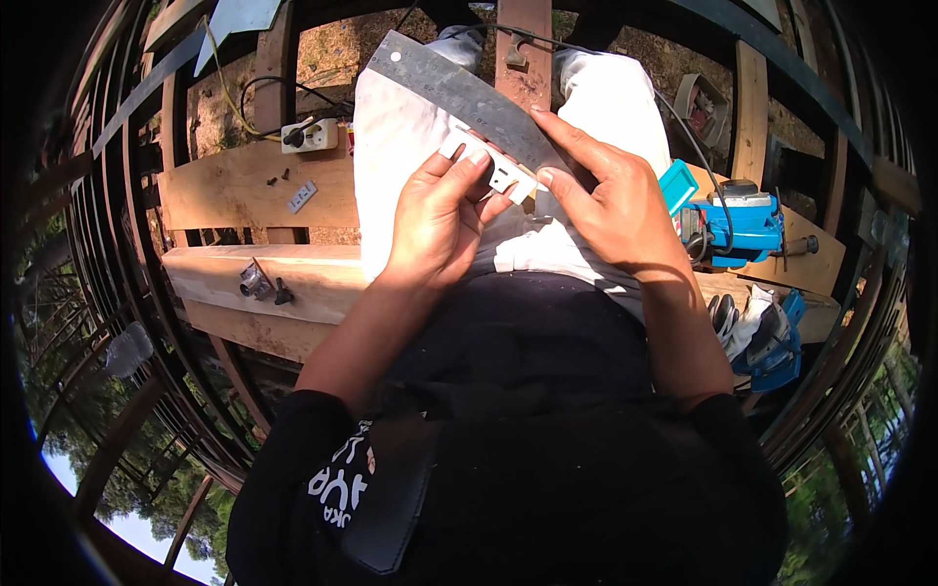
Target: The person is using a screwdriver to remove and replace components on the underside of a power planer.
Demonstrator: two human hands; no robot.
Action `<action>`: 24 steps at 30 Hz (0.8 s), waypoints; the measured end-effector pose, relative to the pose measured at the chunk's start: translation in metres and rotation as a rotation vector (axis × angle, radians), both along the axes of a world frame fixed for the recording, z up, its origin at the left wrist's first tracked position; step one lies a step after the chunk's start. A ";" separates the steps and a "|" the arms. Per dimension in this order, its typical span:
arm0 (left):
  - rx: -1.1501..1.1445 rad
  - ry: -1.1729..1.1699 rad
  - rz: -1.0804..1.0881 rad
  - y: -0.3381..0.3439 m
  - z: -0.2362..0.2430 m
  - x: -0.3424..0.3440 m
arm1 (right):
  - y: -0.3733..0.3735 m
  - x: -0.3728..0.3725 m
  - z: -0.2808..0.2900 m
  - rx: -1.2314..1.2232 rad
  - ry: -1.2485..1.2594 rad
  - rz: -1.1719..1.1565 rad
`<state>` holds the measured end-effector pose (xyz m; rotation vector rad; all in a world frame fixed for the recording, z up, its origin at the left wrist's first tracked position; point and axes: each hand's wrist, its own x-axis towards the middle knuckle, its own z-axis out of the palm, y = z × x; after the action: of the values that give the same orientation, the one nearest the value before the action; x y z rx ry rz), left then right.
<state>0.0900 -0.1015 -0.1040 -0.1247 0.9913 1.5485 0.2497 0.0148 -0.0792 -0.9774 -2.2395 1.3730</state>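
Over my lap, clad in white trousers, lies a long dark grey handsaw blade (459, 98), slanting from upper left to lower right, with a round hole near its far end. My left hand (445, 210) is closed, thumb on top, on a white slotted plate (500, 178) with cutouts. That plate sits along the blade's near edge; whether they are joined, I cannot tell. My right hand (614, 200) grips the blade's lower right end, index finger stretched along it and thumb close to the plate's end. The blade's near end is hidden by this hand.
Planks flank me on both sides. On the left are a white socket block (310, 136) with cables, a small slotted piece (302, 196), a metal part (256, 281) and a black knob (283, 291). A blue power tool (743, 230) and another blue tool (777, 352) lie right.
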 end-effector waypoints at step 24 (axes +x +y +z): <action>0.093 -0.002 -0.008 -0.004 -0.002 0.000 | 0.007 -0.003 0.007 0.050 0.018 0.047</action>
<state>0.0899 -0.1050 -0.1062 -0.0569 0.9152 1.5842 0.2464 0.0214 -0.0718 -0.8980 -2.2857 1.3336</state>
